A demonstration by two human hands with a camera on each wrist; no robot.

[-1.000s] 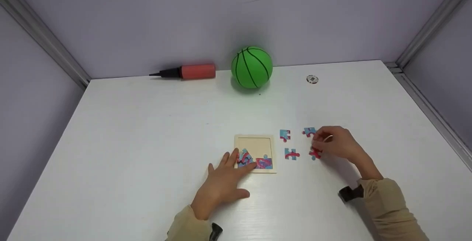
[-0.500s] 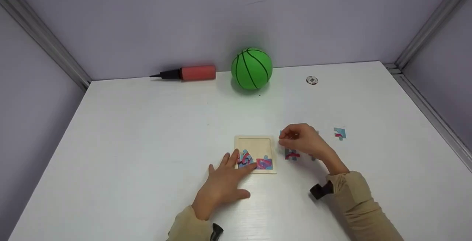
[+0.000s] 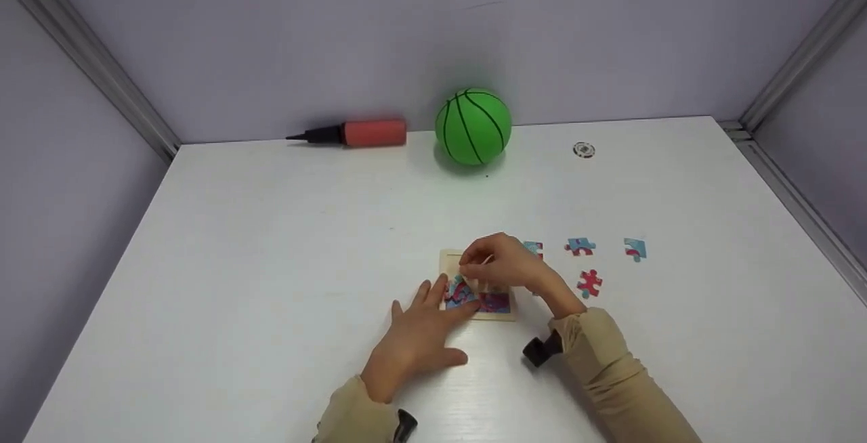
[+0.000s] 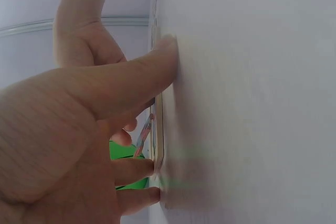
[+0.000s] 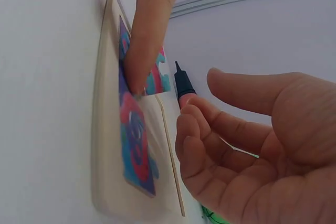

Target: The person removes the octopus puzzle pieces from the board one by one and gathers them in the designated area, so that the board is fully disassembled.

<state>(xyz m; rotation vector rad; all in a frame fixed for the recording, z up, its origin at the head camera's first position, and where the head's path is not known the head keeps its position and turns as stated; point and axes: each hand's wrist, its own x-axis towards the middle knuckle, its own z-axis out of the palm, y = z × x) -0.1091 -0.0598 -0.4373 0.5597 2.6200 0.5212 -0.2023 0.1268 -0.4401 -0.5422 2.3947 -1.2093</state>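
A small wooden puzzle tray (image 3: 450, 257) lies in front of me in the head view. In its near part sit puzzle pieces, a pink and purple one (image 5: 137, 145) flat at the right and a blue and red one (image 5: 156, 78) tilted up at the left. My left hand (image 3: 412, 340) is spread beside the tray, its fingertips on the tray's left edge and the pieces. Over the tray hovers my right hand (image 3: 508, 263), close to the tilted piece. In the right wrist view its thumb and loosely bent fingers stand apart, with nothing between them.
Right of the tray lie several loose puzzle pieces, among them a red one (image 3: 589, 284) and a blue one (image 3: 635, 248). Along the back are a red hand pump (image 3: 374, 133), a green ball (image 3: 473, 127) and a round chip (image 3: 584, 150).
My right hand has moved left from the loose pieces to above the tray, uncovering pieces at the right. The left hand stays in place. The head view has shifted slightly.
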